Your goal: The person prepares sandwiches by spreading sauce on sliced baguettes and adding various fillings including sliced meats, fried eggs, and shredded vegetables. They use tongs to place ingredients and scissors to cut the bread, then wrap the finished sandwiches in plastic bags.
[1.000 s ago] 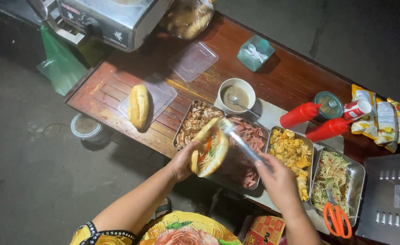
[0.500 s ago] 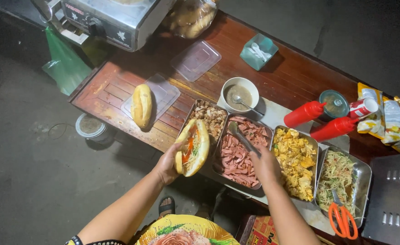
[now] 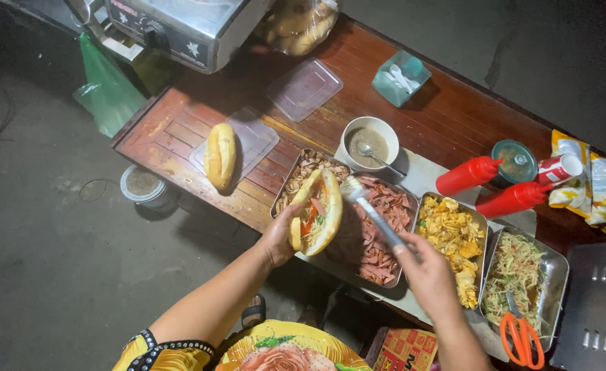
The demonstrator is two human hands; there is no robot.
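Yellow patterned cloth with a flower print fills the near edge, cut off by the frame. From it the left hand (image 3: 280, 237) reaches up, fingers curled around the near end of a split bread roll (image 3: 317, 211) stuffed with orange and green shreds, held tilted above the meeting edge of two metal trays. The right hand (image 3: 428, 273) is closed on the handle of metal tongs (image 3: 373, 216), whose tips sit at the roll's open side; whether the tips pinch anything is hard to make out.

Beneath the roll lies a tray of pink sliced meat (image 3: 384, 230), its near left part in shadow. Right of it stand a tray of yellow scrambled egg (image 3: 451, 233) and a tray of pale shredded salad (image 3: 519, 271), with orange-handled scissors (image 3: 521, 336) lying on its near end. A tray of brown chopped meat (image 3: 301, 175) is partly hidden behind the roll.

Farther back on the red-brown wooden table (image 3: 447, 117) are a white bowl of grey sauce with a spoon (image 3: 370, 144), two red squeeze bottles (image 3: 492, 187), a whole roll (image 3: 220, 155) on a clear lid, and a teal tissue box (image 3: 402, 77). At the far left a steel appliance (image 3: 179, 24) is cut off by the frame.
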